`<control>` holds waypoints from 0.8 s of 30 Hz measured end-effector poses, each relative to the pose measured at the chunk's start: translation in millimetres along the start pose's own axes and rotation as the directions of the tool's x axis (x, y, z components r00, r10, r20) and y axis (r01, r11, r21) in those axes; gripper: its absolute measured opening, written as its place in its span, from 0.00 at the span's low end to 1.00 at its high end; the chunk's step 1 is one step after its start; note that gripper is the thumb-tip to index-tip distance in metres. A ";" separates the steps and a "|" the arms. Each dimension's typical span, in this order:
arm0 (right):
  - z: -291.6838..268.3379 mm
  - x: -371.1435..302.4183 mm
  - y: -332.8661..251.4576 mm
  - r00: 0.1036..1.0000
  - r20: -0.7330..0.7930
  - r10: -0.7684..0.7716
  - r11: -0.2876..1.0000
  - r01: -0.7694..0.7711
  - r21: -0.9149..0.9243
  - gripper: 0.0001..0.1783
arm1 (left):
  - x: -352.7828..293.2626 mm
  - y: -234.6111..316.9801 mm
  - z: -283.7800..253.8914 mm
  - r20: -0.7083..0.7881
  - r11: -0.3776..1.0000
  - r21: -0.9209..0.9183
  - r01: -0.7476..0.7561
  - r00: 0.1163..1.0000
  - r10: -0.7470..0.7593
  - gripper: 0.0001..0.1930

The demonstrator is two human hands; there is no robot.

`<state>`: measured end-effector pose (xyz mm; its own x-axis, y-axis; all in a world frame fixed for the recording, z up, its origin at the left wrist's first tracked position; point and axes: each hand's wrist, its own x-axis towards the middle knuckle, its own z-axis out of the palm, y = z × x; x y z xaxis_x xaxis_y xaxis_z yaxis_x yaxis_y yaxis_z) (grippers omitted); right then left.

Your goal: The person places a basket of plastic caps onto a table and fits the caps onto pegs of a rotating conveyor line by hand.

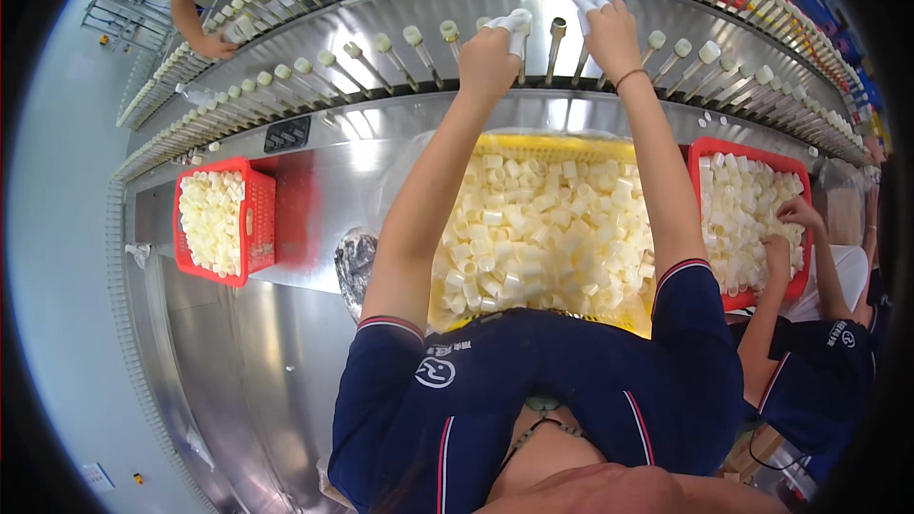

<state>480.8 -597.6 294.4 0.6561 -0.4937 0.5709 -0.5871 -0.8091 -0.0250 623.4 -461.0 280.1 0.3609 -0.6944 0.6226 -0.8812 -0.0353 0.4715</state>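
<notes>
Reaching up from the lower edge, both bare arms are stretching over the yellow plastic basket [571, 145] heaped with cream plastic caps [543, 228] toward the curved steel conveyor rail [400, 14] of upright metal pins [556, 38]. The left hand [487, 62] is pinching 1 white cap [514, 24] between fingertips at a pin near the rail's middle. The right hand [611, 33] is pressing its fingers together around another white cap [586, 5] just beside it. 2 red plastic baskets are sitting at the steel bench's left [257, 219] and right [709, 148] sides. A co-worker's hands [795, 228] are digging into the right basket.
</notes>
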 end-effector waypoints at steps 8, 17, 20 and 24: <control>-10.9 -34.6 17.7 0.886 -0.436 -0.159 0.984 0.178 0.003 0.25 | -139.8 1.3 27.4 0.661 0.970 0.225 0.088 0.718 -0.218 0.10; 49.9 -199.5 -65.2 0.915 0.351 0.198 0.967 -0.241 0.084 0.10 | -193.0 11.1 63.0 0.814 0.980 0.200 0.004 0.556 -0.168 0.10; 84.7 -222.7 -66.1 0.883 0.401 0.244 0.969 -0.238 -0.066 0.12 | -190.1 18.9 47.4 0.729 0.987 0.076 0.144 0.667 -0.154 0.10; 84.3 -215.5 -66.0 0.845 0.474 0.248 0.953 -0.300 0.034 0.18 | -184.0 4.0 29.7 0.335 0.939 -0.215 0.268 0.923 -0.187 0.09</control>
<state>418.2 -464.7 103.8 0.6332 -0.7691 0.0868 -0.7400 -0.6345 -0.2232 544.4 -354.8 148.9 0.3953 -0.8757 0.2774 -0.6653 -0.0648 0.7438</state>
